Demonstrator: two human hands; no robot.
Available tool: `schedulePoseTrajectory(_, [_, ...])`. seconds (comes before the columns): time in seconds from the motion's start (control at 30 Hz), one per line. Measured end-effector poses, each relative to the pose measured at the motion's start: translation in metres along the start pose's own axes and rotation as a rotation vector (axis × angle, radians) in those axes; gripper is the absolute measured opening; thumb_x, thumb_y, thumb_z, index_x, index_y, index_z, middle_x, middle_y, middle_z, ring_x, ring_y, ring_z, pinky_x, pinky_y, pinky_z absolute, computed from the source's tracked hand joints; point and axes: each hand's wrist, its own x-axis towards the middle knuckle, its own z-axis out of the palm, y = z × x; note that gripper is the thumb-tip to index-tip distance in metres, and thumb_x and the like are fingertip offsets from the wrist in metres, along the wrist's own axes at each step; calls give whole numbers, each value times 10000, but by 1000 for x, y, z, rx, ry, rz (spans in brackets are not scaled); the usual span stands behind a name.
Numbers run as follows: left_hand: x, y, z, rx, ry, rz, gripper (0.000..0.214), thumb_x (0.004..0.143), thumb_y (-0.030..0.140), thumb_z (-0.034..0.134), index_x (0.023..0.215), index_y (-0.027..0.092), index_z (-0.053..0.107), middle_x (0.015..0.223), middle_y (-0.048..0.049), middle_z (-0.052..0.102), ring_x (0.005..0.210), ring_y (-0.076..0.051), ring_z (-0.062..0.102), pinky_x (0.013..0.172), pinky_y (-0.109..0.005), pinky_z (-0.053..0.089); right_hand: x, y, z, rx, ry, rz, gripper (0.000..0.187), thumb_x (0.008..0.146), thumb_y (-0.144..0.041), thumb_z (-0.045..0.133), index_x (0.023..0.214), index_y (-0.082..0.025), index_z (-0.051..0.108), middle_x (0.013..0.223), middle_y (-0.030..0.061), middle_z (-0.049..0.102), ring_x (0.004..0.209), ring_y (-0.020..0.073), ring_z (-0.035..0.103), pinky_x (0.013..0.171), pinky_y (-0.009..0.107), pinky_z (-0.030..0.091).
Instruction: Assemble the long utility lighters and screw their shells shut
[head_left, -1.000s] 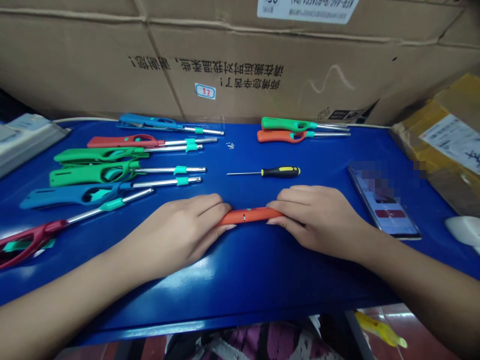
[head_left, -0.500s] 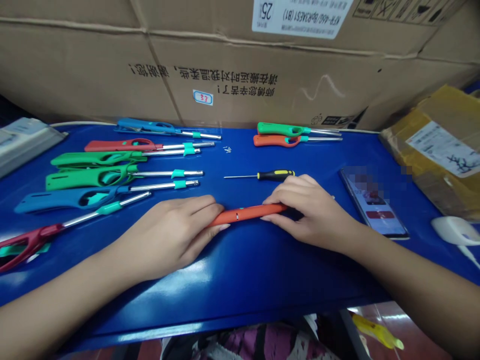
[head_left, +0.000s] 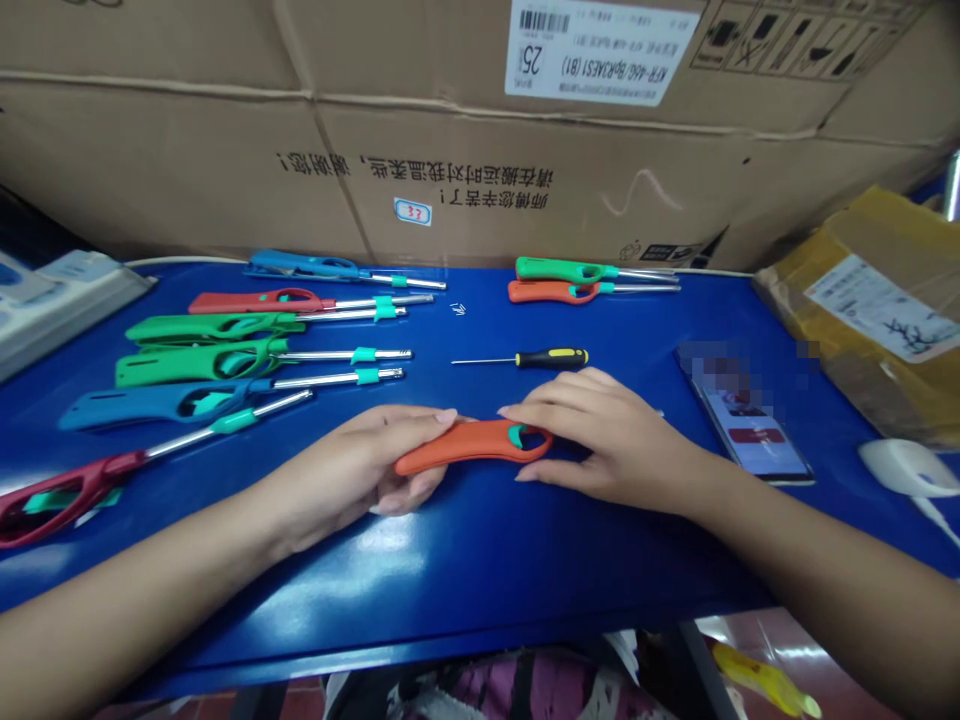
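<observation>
An orange gas lighter [head_left: 471, 447] is held between both hands over the blue tabletop, its flat side facing up and its green trigger showing. My left hand [head_left: 375, 455] grips the handle end, thumb on top and fingers curled underneath. Around the trigger-guard end, my right hand [head_left: 607, 440] has its fingers and thumb bent on either side; the palm hides the nozzle. Just beyond the right fingers lies a black and yellow screwdriver [head_left: 551, 358], its shaft pointing left.
Several lighters lie at left, including a dark red one [head_left: 71, 487] and a blue one [head_left: 135, 404]. A green lighter [head_left: 555, 269] and another orange lighter [head_left: 544, 291] lie at the back. A phone [head_left: 742, 420], taped carton [head_left: 862, 300] and white charger [head_left: 907, 467] are at right; a large cardboard box [head_left: 450, 130] stands behind.
The orange lighter has been turned from its narrow edge to its flat side, so its guard and green trigger show. My left hand has rolled, bringing its thumb on top. The view has shifted slightly.
</observation>
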Motion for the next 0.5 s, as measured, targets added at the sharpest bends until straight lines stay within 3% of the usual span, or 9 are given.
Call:
schedulePoseTrajectory(0.07, [1, -1, 0, 2, 38, 29, 531, 1025, 610, 480, 1191, 161, 710, 535, 44, 510, 399, -104, 353, 368, -231, 286, -1, -1, 3, -29, -10, -16, 428, 1067, -474, 618, 1397, -209, 680, 1246, 104, 786, 1092, 248, 720, 896, 395, 512])
schedulePoseTrajectory(0.13, [2, -3, -2, 158, 110, 150, 531, 1057, 581, 462, 1329, 188, 691, 639, 10, 646, 448, -123, 489, 422, -245, 415, -1, -2, 5, -53, 10, -7, 403, 1101, -417, 557, 1424, -205, 670, 1239, 108, 790, 1089, 241, 731, 893, 395, 541])
schedulePoseTrajectory(0.23, [1, -7, -7, 525, 233, 475, 372, 1002, 498, 670, 1244, 231, 763, 984, -43, 800, 758, -168, 725, 687, -274, 606, -1, 0, 6, -43, 53, 29, 372, 1113, -386, 528, 1396, -210, 695, 1217, 101, 795, 1097, 229, 746, 906, 379, 573])
schedulePoseTrajectory(0.33, [0, -11, -10, 722, 240, 741, 226, 967, 327, 766, 1173, 238, 796, 1146, -44, 807, 1015, -186, 769, 913, -271, 624, 1, 1, 6, 25, 77, 22, 359, 1104, -371, 552, 1376, -194, 704, 1200, 98, 798, 1079, 218, 756, 906, 363, 594])
schedulePoseTrajectory(0.5, [1, -14, -10, 787, 211, 856, 253, 1005, 218, 709, 1245, 240, 783, 1168, -45, 813, 1050, -175, 779, 965, -260, 624, 8, -4, 7, 119, 96, -51, 310, 1082, -336, 598, 1327, -190, 720, 1245, 108, 795, 1115, 223, 758, 961, 369, 606])
